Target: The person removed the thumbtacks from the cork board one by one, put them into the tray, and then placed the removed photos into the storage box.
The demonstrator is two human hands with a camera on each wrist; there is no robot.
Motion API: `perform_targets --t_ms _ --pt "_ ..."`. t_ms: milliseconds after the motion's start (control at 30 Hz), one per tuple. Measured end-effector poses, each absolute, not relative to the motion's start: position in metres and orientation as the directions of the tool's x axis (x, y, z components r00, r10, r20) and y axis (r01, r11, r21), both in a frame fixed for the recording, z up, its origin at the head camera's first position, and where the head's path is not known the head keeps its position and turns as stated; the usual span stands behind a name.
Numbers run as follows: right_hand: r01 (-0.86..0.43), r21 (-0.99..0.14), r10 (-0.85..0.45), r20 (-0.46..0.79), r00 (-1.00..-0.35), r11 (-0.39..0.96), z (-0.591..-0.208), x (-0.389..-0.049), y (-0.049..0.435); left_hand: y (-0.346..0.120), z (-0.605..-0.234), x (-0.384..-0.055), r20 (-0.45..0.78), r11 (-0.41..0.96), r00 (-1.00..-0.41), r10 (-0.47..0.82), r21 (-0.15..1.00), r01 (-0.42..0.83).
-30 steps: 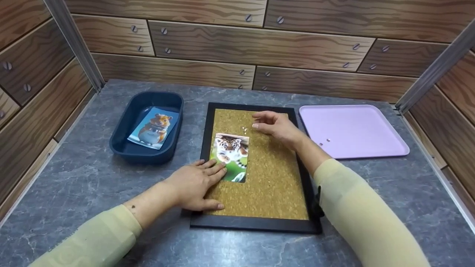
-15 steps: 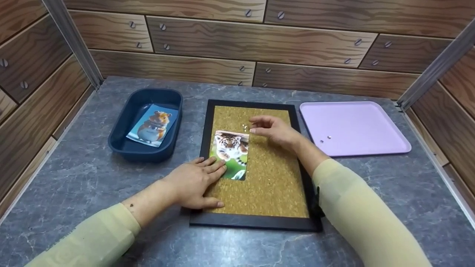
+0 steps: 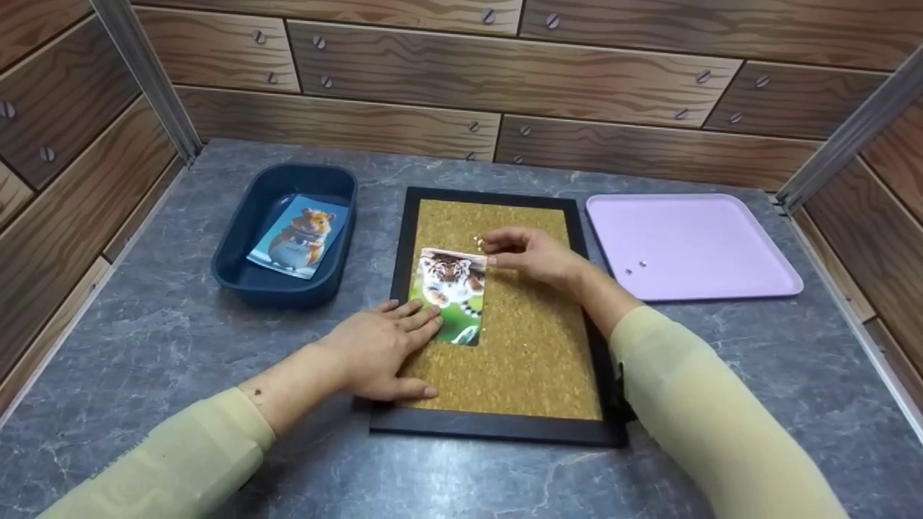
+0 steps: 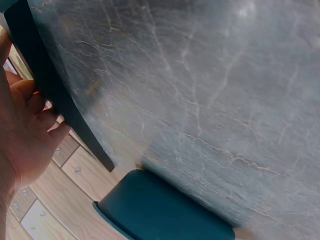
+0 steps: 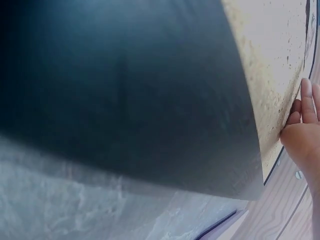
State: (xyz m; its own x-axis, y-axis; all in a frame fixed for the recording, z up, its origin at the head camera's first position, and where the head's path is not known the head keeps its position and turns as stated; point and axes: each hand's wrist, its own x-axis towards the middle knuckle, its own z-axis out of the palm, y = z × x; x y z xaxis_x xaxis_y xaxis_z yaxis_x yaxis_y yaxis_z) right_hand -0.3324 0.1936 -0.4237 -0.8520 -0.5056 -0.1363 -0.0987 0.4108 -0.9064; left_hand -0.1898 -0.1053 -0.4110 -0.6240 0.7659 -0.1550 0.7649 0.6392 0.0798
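Note:
A tiger cub picture (image 3: 451,277) lies flat on a cork board (image 3: 537,360) with a black frame. My left hand (image 3: 382,349) rests across the frame's left side, fingers spread, with fingertips on the picture's lower left part. At the picture's upper right corner is my right hand (image 3: 533,256), its thumb at the corner and its fingers loosely bent. Between thumb and fingers a gap shows, with nothing visible held there. Small shiny bits (image 3: 478,241) lie on the cork just above the picture; their kind is too small to tell.
To the left stands a dark blue bin (image 3: 285,294) holding a hamster picture (image 3: 299,236). A lilac tray (image 3: 692,238) on the right bears two tiny shiny pieces (image 3: 636,267). Wood-patterned walls (image 3: 404,115) enclose the grey marbled table (image 3: 144,288).
My right hand has shifted slightly left and down, closer to the picture's upper right corner. My left hand keeps its place on the picture. The head view has tilted slightly.

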Motion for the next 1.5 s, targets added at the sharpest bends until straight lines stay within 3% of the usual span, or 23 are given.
perform_targets --t_ms 500,833,1133,1500 --pt "-0.06 -0.919 -0.475 -0.144 -0.868 0.389 -0.418 -0.328 0.189 -0.105 -0.412 -0.19 -0.153 0.64 -0.625 0.766 0.077 0.765" --pt "-0.024 -0.972 -0.466 -0.091 -0.88 0.236 -0.416 -0.323 0.184 -0.105 -0.412 -0.19 -0.143 0.641 -0.628 0.765 0.08 0.763" --pt "0.129 -0.984 -0.438 -0.172 -0.883 0.126 -0.415 -0.314 0.181 -0.105 -0.412 -0.19 -0.139 0.636 -0.623 0.77 0.092 0.766" --pt "0.184 -0.976 -0.467 -0.217 -0.857 0.117 -0.416 -0.305 0.182 -0.105 -0.411 -0.19 -0.145 0.642 -0.628 0.765 0.088 0.762"
